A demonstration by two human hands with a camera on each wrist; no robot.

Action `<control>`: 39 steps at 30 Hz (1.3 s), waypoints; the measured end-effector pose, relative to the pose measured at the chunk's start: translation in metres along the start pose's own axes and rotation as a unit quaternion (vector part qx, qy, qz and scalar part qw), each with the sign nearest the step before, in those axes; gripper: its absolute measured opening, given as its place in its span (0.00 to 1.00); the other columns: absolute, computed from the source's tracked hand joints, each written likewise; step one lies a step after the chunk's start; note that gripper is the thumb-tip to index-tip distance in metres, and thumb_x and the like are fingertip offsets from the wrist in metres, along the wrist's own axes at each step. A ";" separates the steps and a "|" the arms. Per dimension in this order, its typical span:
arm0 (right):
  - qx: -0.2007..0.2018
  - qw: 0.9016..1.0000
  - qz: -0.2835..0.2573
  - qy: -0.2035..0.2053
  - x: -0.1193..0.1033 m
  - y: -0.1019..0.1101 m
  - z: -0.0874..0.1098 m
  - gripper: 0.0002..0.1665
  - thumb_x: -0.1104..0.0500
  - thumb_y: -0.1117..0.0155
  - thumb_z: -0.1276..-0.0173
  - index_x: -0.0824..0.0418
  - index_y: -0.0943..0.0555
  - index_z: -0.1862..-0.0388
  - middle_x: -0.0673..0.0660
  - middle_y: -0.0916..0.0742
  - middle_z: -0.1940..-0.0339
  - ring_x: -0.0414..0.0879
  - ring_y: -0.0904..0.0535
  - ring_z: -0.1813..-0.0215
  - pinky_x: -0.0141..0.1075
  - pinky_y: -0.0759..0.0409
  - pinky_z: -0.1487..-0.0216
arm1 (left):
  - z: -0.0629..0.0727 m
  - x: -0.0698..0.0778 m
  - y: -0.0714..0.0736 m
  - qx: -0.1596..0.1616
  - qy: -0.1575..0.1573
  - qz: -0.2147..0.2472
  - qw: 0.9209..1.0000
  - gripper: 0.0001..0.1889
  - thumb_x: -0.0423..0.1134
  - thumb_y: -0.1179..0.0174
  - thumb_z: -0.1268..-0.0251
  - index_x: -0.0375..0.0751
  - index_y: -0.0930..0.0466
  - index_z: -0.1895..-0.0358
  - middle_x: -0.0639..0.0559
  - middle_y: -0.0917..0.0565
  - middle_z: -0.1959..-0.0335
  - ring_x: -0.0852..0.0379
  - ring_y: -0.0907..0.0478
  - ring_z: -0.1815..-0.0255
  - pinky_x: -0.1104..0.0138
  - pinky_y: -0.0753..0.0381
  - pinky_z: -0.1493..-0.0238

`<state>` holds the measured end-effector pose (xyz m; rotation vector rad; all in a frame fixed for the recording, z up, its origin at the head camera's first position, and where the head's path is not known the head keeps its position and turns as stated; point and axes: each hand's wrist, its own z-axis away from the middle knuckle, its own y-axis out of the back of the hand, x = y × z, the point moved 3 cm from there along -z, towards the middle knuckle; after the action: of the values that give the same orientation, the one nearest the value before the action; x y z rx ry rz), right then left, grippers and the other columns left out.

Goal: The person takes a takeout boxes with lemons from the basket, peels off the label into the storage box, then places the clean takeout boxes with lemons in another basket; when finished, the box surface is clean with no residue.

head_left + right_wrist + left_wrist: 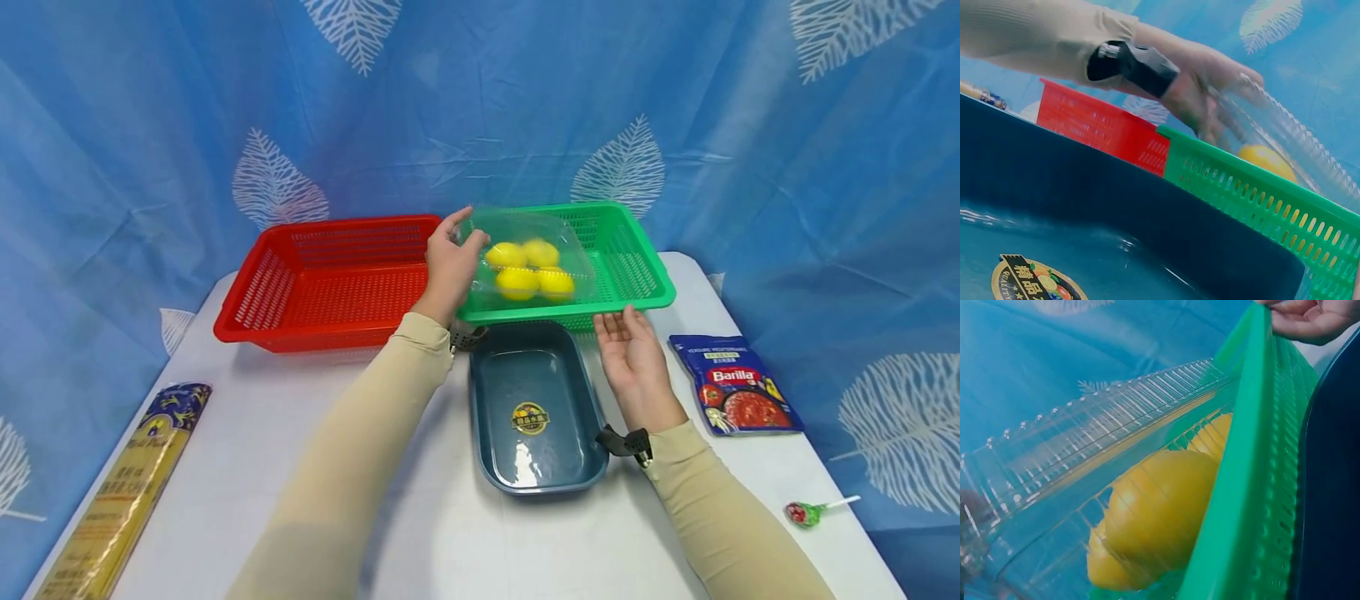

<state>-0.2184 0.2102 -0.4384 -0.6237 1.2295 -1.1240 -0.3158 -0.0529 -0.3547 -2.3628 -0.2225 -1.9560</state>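
In the head view my left hand grips the left edge of a clear plastic clamshell box with several yellow lemons inside. The box sits tilted within the green basket, its lemons low behind the front wall in the left wrist view. My right hand, palm turned up, touches the basket's front rim with its fingertips and holds nothing loose. Between the two forearms lies a dark blue tray with a gold sticker. The right wrist view shows the left hand blurred at the box.
A red basket stands left of the green one. On the right lie a blue Barilla sauce pouch and a wrapped lollipop. A spaghetti pack is along the left table edge. Blue leaf-patterned cloth hangs behind.
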 end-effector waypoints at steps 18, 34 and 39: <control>-0.001 1.000 0.002 0.004 0.001 0.000 -0.001 0.16 0.61 0.49 0.15 0.61 0.35 0.35 0.56 0.29 0.47 0.46 0.28 0.46 0.38 0.22 0.34 | -0.025 -0.018 -0.020 -0.056 0.036 -0.161 0.985 0.26 0.38 0.44 0.18 0.47 0.32 0.21 0.42 0.21 0.62 0.56 0.40 0.88 0.67 0.36 0.85; 0.006 1.000 0.002 0.000 -0.002 0.001 -0.001 0.11 0.61 0.49 0.15 0.62 0.33 0.40 0.57 0.29 0.48 0.46 0.27 0.48 0.37 0.21 0.35 | -0.018 -0.029 -0.040 -0.212 0.118 -0.280 0.929 0.30 0.43 0.60 0.10 0.50 0.55 0.13 0.35 0.25 0.33 0.56 0.37 0.80 0.63 0.28 0.72; 0.005 1.000 0.012 0.000 -0.001 -0.001 0.000 0.10 0.60 0.50 0.15 0.61 0.33 0.40 0.56 0.30 0.47 0.46 0.28 0.48 0.37 0.22 0.35 | -0.014 -0.031 -0.042 -0.239 0.148 -0.296 0.913 0.31 0.43 0.63 0.09 0.52 0.60 0.12 0.40 0.31 0.23 0.55 0.33 0.77 0.62 0.30 0.75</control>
<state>-0.2187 0.2104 -0.4377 -0.5999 1.2289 -1.1086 -0.3420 -0.0154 -0.3840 -2.3983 -0.5506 -2.9168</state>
